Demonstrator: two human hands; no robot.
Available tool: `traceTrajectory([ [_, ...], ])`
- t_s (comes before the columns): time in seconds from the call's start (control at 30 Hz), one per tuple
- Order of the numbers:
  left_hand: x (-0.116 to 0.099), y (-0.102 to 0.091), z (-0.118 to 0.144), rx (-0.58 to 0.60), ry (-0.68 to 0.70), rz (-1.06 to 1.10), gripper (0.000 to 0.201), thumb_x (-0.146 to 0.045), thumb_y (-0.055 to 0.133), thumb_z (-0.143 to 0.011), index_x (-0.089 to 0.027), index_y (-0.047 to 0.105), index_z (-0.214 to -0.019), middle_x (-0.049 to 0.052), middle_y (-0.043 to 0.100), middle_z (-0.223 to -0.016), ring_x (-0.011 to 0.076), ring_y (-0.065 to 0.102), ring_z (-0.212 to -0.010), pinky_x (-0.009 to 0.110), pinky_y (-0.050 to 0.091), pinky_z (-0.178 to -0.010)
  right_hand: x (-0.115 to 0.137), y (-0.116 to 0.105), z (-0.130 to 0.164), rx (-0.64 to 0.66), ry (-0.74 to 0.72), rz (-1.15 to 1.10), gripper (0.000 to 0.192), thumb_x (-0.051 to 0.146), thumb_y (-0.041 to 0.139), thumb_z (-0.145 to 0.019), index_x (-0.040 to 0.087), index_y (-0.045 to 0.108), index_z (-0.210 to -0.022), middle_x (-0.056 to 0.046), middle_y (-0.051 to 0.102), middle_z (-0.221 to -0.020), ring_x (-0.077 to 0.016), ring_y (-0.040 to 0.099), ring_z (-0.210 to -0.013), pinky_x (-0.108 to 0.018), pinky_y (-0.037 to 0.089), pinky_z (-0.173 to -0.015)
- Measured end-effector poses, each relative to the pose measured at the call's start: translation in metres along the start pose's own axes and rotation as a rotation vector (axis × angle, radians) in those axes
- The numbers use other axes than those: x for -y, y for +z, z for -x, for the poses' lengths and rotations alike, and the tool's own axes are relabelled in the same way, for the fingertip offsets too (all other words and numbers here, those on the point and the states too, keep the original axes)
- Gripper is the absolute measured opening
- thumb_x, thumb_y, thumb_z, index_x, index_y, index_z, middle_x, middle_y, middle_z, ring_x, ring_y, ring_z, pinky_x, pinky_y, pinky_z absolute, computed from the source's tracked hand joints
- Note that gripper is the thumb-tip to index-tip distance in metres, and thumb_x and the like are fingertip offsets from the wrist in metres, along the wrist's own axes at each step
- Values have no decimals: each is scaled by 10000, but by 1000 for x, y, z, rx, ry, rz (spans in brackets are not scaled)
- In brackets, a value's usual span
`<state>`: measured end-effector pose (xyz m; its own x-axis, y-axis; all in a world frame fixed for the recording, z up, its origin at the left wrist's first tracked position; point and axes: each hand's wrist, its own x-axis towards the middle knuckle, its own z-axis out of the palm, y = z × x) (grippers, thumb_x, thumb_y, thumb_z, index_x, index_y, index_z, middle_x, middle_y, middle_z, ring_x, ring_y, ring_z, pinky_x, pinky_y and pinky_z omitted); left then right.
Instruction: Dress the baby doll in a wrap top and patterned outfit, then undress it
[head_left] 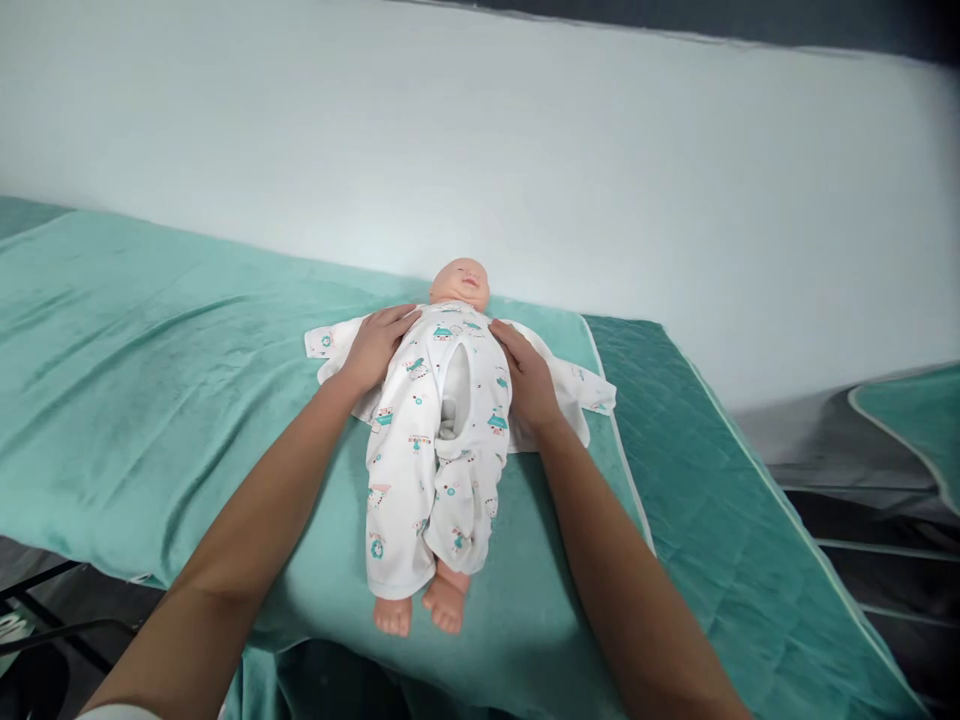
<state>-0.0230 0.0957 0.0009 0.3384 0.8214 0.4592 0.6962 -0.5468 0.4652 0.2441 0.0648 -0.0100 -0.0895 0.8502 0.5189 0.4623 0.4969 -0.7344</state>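
Note:
A baby doll (460,283) lies on its back on a teal towel (150,350), head away from me, bare feet toward me. It wears a white printed romper (420,470) whose front gapes open down the middle. My left hand (375,345) lies flat on the doll's side and sleeve at the left. My right hand (529,375) presses the other side of the torso, fingers along the romper's edge. Both sleeves are spread out sideways. Whether either hand pinches the fabric is unclear.
The towel covers a padded surface with a darker teal quilted mat (720,500) at the right. A white wall (525,150) runs behind. Dark metal legs (45,620) show at the lower left, and another teal-covered surface (915,420) stands at the far right.

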Motion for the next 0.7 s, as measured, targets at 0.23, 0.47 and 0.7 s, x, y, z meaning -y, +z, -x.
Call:
traceTrajectory([
  [0.23,-17,-12,32,-33,-38,-236,415,-223,432,-972,-241,579,-1359,90,510,-1474,277,402,-1367,466,369,-1127,4,1,25,-183,272,61,227,321,573,-826,203,703,-970,-80,736,-984,-230,660,-897,-432,537,-876],
  [0.47,-32,-16,34,6,-200,-78,312,-130,477,-872,-198,634,-1133,126,679,-1121,285,587,-1049,409,450,-933,8,-3,24,1,442,-139,276,364,621,-773,175,731,-942,-65,777,-952,-249,693,-889,-397,550,-827],
  [0.7,-39,-15,36,25,-446,374,175,-188,550,-801,-189,636,-953,89,722,-959,289,637,-961,414,477,-897,12,-5,21,189,489,-437,353,370,743,-720,229,740,-1043,-37,784,-1012,-269,708,-936,-419,574,-849],
])
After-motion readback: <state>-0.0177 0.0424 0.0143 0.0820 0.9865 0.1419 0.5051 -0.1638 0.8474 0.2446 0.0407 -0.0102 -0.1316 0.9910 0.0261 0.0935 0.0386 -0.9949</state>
